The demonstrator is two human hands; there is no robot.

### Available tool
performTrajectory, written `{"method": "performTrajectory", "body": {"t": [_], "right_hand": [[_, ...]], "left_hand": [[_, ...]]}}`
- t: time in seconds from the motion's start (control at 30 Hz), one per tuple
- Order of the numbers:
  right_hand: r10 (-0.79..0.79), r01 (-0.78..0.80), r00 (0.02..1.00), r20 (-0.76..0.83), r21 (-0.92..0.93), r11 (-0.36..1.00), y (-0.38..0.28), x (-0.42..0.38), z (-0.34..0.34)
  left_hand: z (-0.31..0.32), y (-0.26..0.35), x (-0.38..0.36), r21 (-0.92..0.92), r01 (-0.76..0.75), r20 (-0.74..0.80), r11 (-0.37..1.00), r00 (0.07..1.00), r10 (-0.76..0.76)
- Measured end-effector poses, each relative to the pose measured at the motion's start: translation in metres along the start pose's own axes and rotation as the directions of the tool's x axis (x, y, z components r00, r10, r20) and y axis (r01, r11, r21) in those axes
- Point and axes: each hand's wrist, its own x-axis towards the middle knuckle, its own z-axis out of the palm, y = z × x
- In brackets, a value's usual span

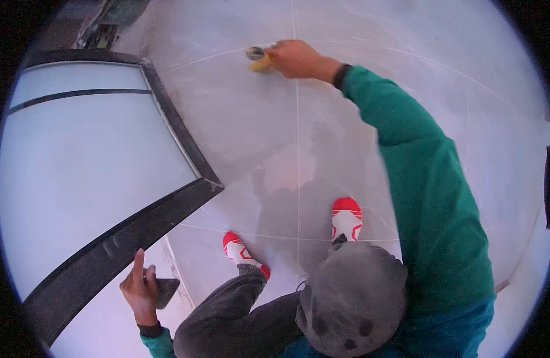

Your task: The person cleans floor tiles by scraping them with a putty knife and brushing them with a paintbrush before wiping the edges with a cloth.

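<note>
My right hand (294,59), at the end of a green sleeve, is closed around a small yellow tool (261,64) with a dark, round end. The tool is over the pale tiled floor (239,119), near a crossing of tile lines. My left hand (140,290) is at the lower left, beside the black frame, with one finger extended. It holds a flat dark grey piece (166,292), which sticks out to the right of the fingers; what the piece is cannot be made out.
A black-framed door (102,137) with frosted panels stands open at the left. Two feet in red and white socks (347,221) are on the floor. A grey cap (355,298) is at the bottom. Dark clutter (102,36) lies at the upper left.
</note>
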Motion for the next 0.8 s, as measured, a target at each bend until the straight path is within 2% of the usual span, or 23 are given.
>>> {"method": "performTrajectory", "body": {"t": [0.03, 0.07, 0.1, 0.13, 0.17, 0.2, 0.23, 0.27, 0.3, 0.37, 0.4, 0.43, 0.47, 0.5, 0.53, 0.57, 0.6, 0.67, 0.7, 0.73, 0.77, 0.8], "right_hand": [[0.017, -0.018, 0.990, 0.141, 0.007, 1.000, -0.005, -0.007, -0.018], [0.059, -0.081, 0.991, 0.121, 0.185, 0.979, -0.015, -0.040, -0.038], [0.032, -0.067, 0.988, 0.153, 0.229, 0.971, -0.018, -0.083, -0.049], [-0.017, -0.076, 0.958, 0.286, 0.312, 0.947, -0.025, -0.132, -0.065], [0.087, -0.269, 0.863, 0.497, 0.306, 0.913, -0.037, -0.179, -0.075], [0.002, -0.322, 0.778, 0.628, 0.396, 0.860, -0.044, -0.225, -0.090], [0.060, -0.399, 0.627, 0.777, 0.254, 0.881, -0.054, -0.263, -0.094], [0.009, -0.358, 0.614, 0.789, 0.268, 0.894, -0.062, -0.277, -0.099], [-0.030, -0.295, 0.546, 0.837, 0.227, 0.928, -0.057, -0.283, -0.094], [0.030, -0.179, 0.677, 0.736, 0.125, 0.976, -0.032, -0.256, -0.057], [0.093, -0.219, 0.771, 0.630, 0.125, 0.968, -0.032, -0.207, -0.058], [0.074, -0.142, 0.826, 0.559, 0.078, 0.987, -0.028, -0.158, -0.054], [-0.009, -0.012, 0.944, 0.329, 0.060, 0.998, -0.009, -0.127, -0.027], [-0.016, -0.001, 0.968, 0.252, 0.068, 0.998, -0.001, -0.085, -0.024], [-0.025, 0.016, 0.988, 0.152, 0.059, 0.998, 0.006, -0.049, -0.016], [-0.039, 0.035, 0.996, 0.082, 0.046, 0.998, 0.008, -0.023, -0.019], [-0.025, 0.023, 0.998, 0.051, 0.025, 0.999, 0.009, -0.004, -0.016], [-0.015, 0.015, 1.000, 0.003, 0.008, 1.000, 0.010, -0.004, -0.016], [0.020, -0.019, 1.000, -0.023, 0.058, 0.998, 0.000, -0.014, -0.026], [0.059, -0.052, 0.997, -0.056, 0.107, 0.993, -0.009, -0.028, -0.033], [0.147, -0.131, 0.986, -0.080, 0.182, 0.975, -0.021, -0.059, -0.042], [0.187, -0.108, 0.956, -0.225, 0.325, 0.939, -0.033, -0.099, -0.060]], "left_hand": [[0.002, -0.003, -0.006, -0.077, 0.036, 0.024, 0.996, 0.999, -0.034], [0.006, -0.002, -0.008, -0.095, 0.050, 0.015, 0.994, 0.999, -0.049], [0.008, 0.002, -0.010, -0.189, 0.066, 0.060, 0.980, 0.997, -0.055], [0.008, 0.007, -0.013, -0.267, 0.092, 0.107, 0.959, 0.992, -0.065], [0.000, 0.022, -0.004, -0.235, 0.138, 0.194, 0.962, 0.977, -0.093], [0.002, 0.031, 0.005, -0.357, 0.143, 0.225, 0.923, 0.972, -0.064], [0.007, 0.039, 0.010, -0.433, 0.171, 0.258, 0.885, 0.964, -0.060], [0.014, 0.046, 0.016, -0.508, 0.184, 0.286, 0.842, 0.958, -0.037], [0.020, 0.049, 0.020, -0.572, 0.238, 0.350, 0.785, 0.936, -0.028], [0.027, 0.060, 0.033, -0.654, 0.364, 0.488, 0.663, 0.873, 0.002], [0.041, 0.062, 0.034, -0.743, 0.291, 0.400, 0.603, 0.915, 0.052], [0.051, 0.061, 0.039, -0.768, 0.288, 0.413, 0.572, 0.905, 0.099], [0.056, 0.062, 0.046, -0.791, 0.279, 0.420, 0.545, 0.895, 0.151], [0.057, 0.061, 0.052, -0.790, 0.249, 0.403, 0.560, 0.899, 0.169], [0.058, 0.062, 0.059, -0.813, 0.531, 0.574, 0.239, 0.801, 0.173], [0.053, 0.065, 0.065, -0.661, 0.744, 0.708, -0.098, 0.662, 0.247], [0.038, 0.076, 0.074, -0.675, 0.734, 0.701, -0.073, 0.668, 0.250], [0.014, 0.114, 0.088, -0.824, 0.557, 0.566, 0.101, 0.813, 0.135], [0.010, 0.119, 0.090, -0.882, 0.468, 0.470, 0.051, 0.875, 0.112], [0.008, 0.121, 0.092, -0.883, 0.466, 0.470, 0.057, 0.875, 0.115], [0.010, 0.123, 0.094, -0.922, 0.377, 0.383, 0.095, 0.922, 0.059], [0.012, 0.125, 0.091, -0.948, 0.290, 0.293, 0.130, 0.956, 0.000]]}}
